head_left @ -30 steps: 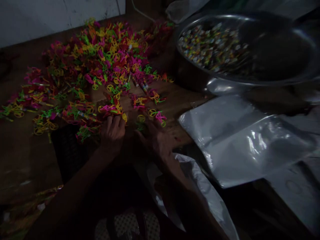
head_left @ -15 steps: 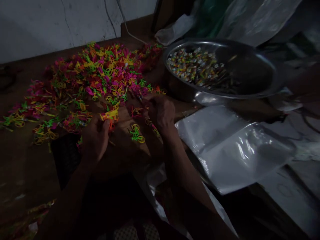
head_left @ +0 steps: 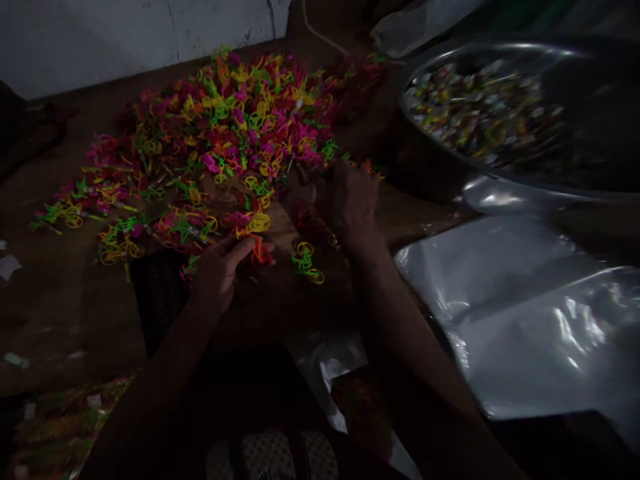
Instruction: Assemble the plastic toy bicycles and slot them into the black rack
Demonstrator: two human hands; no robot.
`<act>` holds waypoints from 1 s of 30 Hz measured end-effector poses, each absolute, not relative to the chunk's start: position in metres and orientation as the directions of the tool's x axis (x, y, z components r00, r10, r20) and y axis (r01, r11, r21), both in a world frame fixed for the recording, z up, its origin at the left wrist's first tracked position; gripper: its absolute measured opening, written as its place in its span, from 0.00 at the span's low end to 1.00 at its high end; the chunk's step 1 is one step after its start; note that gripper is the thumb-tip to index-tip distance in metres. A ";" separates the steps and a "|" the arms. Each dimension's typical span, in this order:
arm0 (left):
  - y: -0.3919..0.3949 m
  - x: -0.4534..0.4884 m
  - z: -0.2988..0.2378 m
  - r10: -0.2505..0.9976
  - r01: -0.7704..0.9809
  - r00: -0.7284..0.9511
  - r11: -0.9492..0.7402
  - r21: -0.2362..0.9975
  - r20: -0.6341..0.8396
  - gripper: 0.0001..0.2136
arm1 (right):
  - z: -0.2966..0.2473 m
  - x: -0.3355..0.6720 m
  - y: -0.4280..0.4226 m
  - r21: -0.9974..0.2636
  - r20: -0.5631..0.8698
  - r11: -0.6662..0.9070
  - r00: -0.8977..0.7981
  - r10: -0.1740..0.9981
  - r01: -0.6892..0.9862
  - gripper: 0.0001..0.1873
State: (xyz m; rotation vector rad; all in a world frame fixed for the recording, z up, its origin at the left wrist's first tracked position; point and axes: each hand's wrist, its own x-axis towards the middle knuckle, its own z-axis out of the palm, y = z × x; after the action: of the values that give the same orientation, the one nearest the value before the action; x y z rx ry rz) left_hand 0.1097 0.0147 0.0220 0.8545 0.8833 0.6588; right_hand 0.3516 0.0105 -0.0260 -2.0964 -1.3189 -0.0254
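Pinching an orange plastic piece and a yellow piece, the left hand has a narrow grip before the heap. The yellow piece's long axis slants up rightward; the orange one points down, toward the person. Between the hands, a green-and-yellow bicycle lies on the counter, slanting from far left to near right. The right hand is blurred at the heap's edge; I cannot tell its grip.

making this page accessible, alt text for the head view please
A person's left hand pinches an orange plastic piece, while the right hand is at the edge of a colourful heap on a dim table. At right are a metal basin of small items and shiny plastic sheeting.
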 end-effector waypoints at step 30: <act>-0.006 0.094 0.013 0.595 0.032 0.574 0.670 0.742 -0.562 0.06 | -0.014 0.265 -0.090 -0.866 0.298 0.243 0.062 0.953 0.436 0.16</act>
State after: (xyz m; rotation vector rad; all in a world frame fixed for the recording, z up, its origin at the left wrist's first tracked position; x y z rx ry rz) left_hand 0.0938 -0.0056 0.0130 0.7850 0.9144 0.3729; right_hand 0.2647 -0.0899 -0.0137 -1.3497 -1.5372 0.6638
